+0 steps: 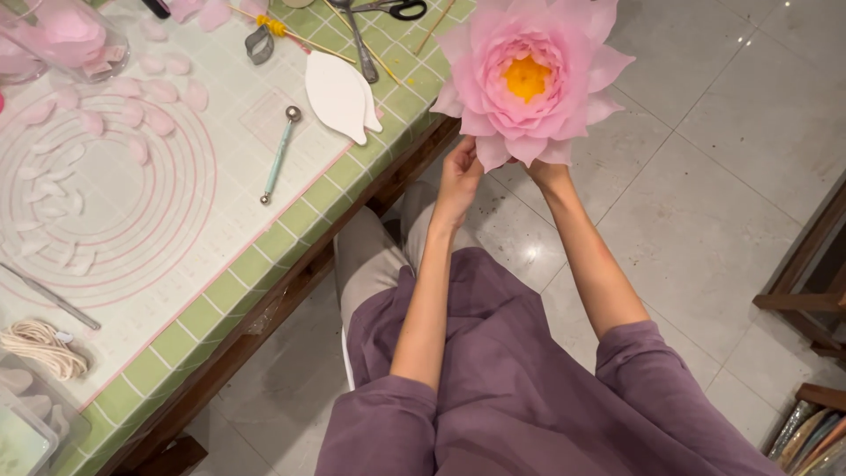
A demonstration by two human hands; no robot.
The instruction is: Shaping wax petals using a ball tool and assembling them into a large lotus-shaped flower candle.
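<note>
Pink paper flower (527,81) gripped underneath by my left hand (458,174); right hand's (548,172) grip hidden; hard squeeze could crush petals.

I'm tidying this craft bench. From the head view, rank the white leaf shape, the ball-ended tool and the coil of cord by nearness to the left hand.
1. white leaf shape, just left of the left hand, near the bench edge.
2. ball-ended tool, farther left on the mat.
3. coil of cord, far left, at the bench's near end.
</note>
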